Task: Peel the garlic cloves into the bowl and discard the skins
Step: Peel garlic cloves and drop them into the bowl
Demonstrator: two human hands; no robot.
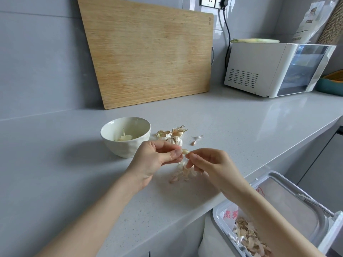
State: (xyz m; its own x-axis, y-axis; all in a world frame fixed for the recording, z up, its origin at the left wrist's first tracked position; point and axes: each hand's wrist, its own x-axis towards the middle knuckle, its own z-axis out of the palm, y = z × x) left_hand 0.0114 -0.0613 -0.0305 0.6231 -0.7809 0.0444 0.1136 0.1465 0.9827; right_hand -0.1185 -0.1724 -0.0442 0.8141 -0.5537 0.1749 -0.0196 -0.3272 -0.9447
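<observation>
A wooden cutting board leans against the grey wall. Right of it, a white appliance sits on the counter, a pale stalk lying on top.

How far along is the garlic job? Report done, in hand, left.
Done: some peeled cloves lie in the bowl, and skins are already in the bin. In hand: the left hand grips a clove while the right hand pinches its tip. Left: the unpeeled garlic behind the hands, plus loose skins on the counter to discard.
</observation>
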